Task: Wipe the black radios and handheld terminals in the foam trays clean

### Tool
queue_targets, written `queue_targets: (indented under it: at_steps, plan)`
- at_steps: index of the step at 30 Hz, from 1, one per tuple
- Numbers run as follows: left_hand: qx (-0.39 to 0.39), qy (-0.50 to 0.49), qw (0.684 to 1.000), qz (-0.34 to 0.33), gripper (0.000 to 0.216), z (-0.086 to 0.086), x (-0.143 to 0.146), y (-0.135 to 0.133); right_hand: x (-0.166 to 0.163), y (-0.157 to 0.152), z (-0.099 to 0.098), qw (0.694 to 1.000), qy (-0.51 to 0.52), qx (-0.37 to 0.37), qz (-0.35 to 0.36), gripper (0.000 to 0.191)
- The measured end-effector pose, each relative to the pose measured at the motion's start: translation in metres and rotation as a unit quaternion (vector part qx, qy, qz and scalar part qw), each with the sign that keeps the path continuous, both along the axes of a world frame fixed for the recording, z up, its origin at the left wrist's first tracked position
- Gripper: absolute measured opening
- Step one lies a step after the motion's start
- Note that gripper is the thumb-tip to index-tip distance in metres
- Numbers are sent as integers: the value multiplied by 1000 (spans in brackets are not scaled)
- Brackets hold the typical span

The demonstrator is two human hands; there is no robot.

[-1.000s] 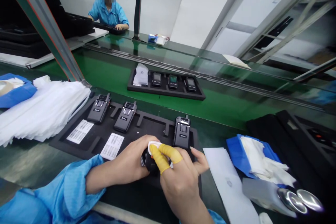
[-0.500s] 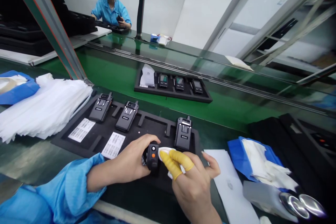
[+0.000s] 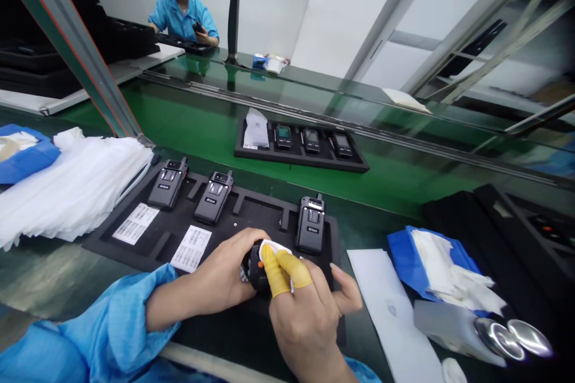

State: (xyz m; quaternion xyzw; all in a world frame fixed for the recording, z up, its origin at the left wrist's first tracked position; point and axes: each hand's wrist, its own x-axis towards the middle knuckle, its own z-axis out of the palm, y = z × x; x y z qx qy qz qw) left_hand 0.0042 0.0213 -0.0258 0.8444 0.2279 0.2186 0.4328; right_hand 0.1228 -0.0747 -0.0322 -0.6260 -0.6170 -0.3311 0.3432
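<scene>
White foam sleeves [image 3: 67,185] are piled out at ten o'clock. Next comes the black tray [image 3: 148,245], and an upright radio [image 3: 311,224] stands in it at twelve o'clock of the hands. The left hand [image 3: 220,281] is clamped round a small black radio [image 3: 254,269], low centre over the tray's near edge. The right hand [image 3: 305,311], in yellow finger cots, pinches a white wipe [image 3: 274,246] onto its top. A blue cloth [image 3: 399,251] lies at three o'clock.

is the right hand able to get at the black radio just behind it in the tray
Probably yes: the radio stands just beyond the right hand with nothing between, though its fingers are pinching a white cloth against a small device.
</scene>
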Motion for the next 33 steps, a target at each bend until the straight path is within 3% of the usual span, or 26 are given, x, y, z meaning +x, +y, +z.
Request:
queue_targets:
  at_steps: [7,13,23,29,33]
  plan:
    - [-4,14,1000,9,57,3,1,-1,5,1,2,998,32,4,-46,26]
    - [-2,-3,1000,-3,54,1,0,-1,1,0,2,999,27,-19,34,36]
    - [-1,17,1000,14,57,1,0,-1,12,0,-4,998,49,-5,-37,29]
    - [-11,17,1000,9,51,3,1,-1,4,0,0,998,49,-13,30,39]
    - [6,15,1000,6,52,4,1,-2,6,-5,-3,999,40,-10,36,36]
